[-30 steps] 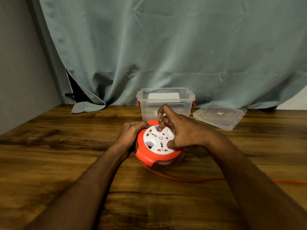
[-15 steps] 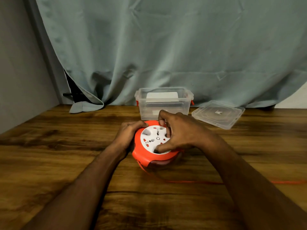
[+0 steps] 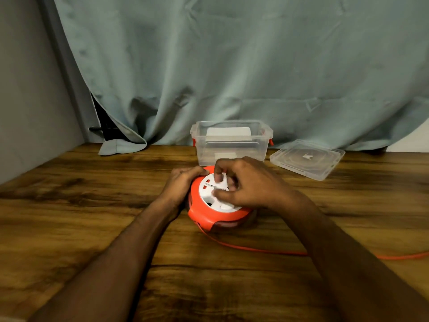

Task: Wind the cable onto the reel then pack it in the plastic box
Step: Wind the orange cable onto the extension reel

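Figure: head view, cable reel mid-winding. A grey-green curtain (image 3: 232, 66) fills the far side, behind a wooden table (image 3: 69, 228). Far centre on the table stands the clear plastic box (image 3: 232, 147), open at the top, with a white item showing inside it; its lid (image 3: 307, 159) lies flat just to the right, apart from the box. Near of the box, tilted on the table, is the orange reel (image 3: 209, 212) with a white socket face. The left hand (image 3: 181, 184) grips the reel's left rim, fingers curled over the far edge, steadying it. The right hand (image 3: 250, 184) lies on the white face, fingertips and thumb pinching down on it; which feature they press is hidden. The orange cable (image 3: 267, 251) leaves the reel's near underside and runs right, out of view.

Compared with one second ago, the right hand has rotated on the face from raised, spread fingers to a low, closed grip, and the reel sits more tilted. Judged from this, a winding turn is in progress. Loose cable on the table means winding is unfinished and packing has not begun.
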`<state>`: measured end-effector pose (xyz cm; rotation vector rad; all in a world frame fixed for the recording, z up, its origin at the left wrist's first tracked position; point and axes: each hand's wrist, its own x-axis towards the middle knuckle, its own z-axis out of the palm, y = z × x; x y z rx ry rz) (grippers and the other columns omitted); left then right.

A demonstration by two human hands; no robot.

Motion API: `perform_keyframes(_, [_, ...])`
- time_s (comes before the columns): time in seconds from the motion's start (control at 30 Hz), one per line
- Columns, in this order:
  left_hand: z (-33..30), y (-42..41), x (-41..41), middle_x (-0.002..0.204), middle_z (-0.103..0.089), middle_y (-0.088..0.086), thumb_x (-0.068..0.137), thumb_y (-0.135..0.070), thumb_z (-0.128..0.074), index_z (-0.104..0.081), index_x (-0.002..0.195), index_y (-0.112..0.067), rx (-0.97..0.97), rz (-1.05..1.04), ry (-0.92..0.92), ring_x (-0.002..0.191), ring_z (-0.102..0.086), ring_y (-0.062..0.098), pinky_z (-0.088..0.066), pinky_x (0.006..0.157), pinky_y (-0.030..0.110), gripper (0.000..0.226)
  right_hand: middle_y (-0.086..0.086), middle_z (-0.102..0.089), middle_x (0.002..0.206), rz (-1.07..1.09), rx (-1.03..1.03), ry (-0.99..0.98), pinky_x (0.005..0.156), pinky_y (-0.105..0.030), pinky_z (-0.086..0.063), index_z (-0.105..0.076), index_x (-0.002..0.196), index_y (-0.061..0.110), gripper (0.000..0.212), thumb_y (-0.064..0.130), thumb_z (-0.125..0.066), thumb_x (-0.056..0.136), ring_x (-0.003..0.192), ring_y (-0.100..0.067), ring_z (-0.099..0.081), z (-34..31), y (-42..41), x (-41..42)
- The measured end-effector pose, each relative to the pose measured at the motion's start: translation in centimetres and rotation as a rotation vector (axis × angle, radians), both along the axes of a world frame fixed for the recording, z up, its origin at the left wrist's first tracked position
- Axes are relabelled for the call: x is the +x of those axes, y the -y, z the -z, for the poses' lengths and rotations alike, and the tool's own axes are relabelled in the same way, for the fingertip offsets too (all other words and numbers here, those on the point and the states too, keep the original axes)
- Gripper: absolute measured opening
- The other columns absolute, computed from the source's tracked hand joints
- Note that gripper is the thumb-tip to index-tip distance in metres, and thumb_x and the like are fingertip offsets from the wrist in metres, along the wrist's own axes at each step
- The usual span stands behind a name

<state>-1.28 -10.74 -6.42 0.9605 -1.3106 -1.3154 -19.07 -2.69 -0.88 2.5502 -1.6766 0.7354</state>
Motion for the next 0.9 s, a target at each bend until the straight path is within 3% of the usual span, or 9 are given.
perform_keyframes(0.1, [0.0,-0.1,0.0,0.079,-0.078,0.021,0.065,-0.028,-0.075,-0.081,0.069,-0.011,-0.001,0.008,0.033,0.071,-0.069,0.03,-0.052,0.071,0.04,0.018,0.027,-0.066,0.091,-0.042,0.084,0.014,0.056,-0.024,-0.035,-0.057,0.102,0.041,0.044,0.022,-0.074,0.066,0.078,0.012,-0.054,-0.7,-0.1,-1.0])
perform_keyframes(0.17, [0.1,-0.1,0.1,0.079,-0.078,0.021,0.065,-0.029,-0.076,-0.081,0.07,-0.011,-0.001,0.01,0.043,0.072,-0.068,0.031,-0.052,0.072,0.04,0.019,0.031,-0.064,0.099,-0.057,0.165,-0.001,0.056,-0.023,-0.035,-0.058,0.108,0.044,0.054,0.016,-0.074,0.065,0.078,0.019,-0.051,-0.8,0.0,-1.3])
perform_keyframes(0.27, [0.0,-0.2,0.0,0.079,-0.077,0.021,0.064,-0.031,-0.076,-0.08,0.068,-0.012,0.001,0.007,0.061,0.071,-0.068,0.03,-0.051,0.072,0.041,0.019,0.023,-0.067,0.113,-0.08,0.216,0.032,0.059,-0.024,-0.038,-0.054,0.117,0.044,0.065,0.014,-0.077,0.065,0.077,0.021,-0.051,-0.5,0.3,-1.6])
perform_keyframes(0.4, [-0.2,-0.5,-0.1,0.08,-0.076,0.023,0.067,-0.026,-0.076,-0.079,0.069,-0.01,0.013,0.004,0.04,0.072,-0.067,0.032,-0.05,0.072,0.041,0.017,0.019,-0.067,0.113,-0.103,0.234,0.051,0.058,-0.024,-0.038,-0.036,0.111,0.042,0.07,0.017,-0.082,0.065,0.077,0.02,-0.052,-0.7,0.4,-1.7])
perform_keyframes(0.57, [-0.2,-0.4,-0.1,0.078,-0.075,0.022,0.083,-0.011,-0.073,-0.079,0.068,-0.01,0.005,-0.002,0.02,0.075,-0.064,0.033,-0.05,0.07,0.037,0.016,0.013,-0.064,0.112,-0.09,0.253,0.047,0.065,-0.03,-0.046,-0.03,0.109,0.037,0.073,0.03,-0.089,0.066,0.093,-0.003,-0.059,-1.0,0.2,-1.9])
perform_keyframes(0.67, [-0.3,-0.6,-0.1,0.079,-0.075,0.023,0.077,-0.017,-0.076,-0.079,0.07,-0.009,0.022,0.001,0.017,0.075,-0.066,0.034,-0.051,0.073,0.04,0.01,0.012,-0.06,0.098,-0.049,0.216,-0.014,0.06,-0.031,-0.042,-0.033,0.104,0.039,0.069,0.047,-0.088,0.064,0.083,-0.007,-0.057,-0.8,-0.2,-1.6])
perform_keyframes(0.8, [-0.5,-0.7,-0.2,0.08,-0.074,0.026,0.058,-0.028,-0.079,-0.079,0.069,-0.01,0.039,0.025,0.023,0.076,-0.066,0.036,-0.051,0.075,0.044,0.021,0.011,-0.063,0.082,0.015,0.133,-0.086,0.057,-0.034,-0.046,-0.048,0.091,0.032,0.058,0.06,-0.086,0.057,0.075,-0.008,-0.057,-0.9,-0.3,-1.2])
perform_keyframes(0.9, [-0.4,-0.6,-0.2,0.082,-0.075,0.027,0.056,-0.029,-0.079,-0.078,0.069,-0.008,0.035,0.023,0.024,0.076,-0.067,0.036,-0.051,0.077,0.046,0.024,0.01,-0.063,0.071,0.056,0.112,-0.087,0.058,-0.036,-0.048,-0.054,0.078,0.026,0.057,0.068,-0.083,0.054,0.069,-0.008,-0.056,-1.0,-0.3,-1.1])
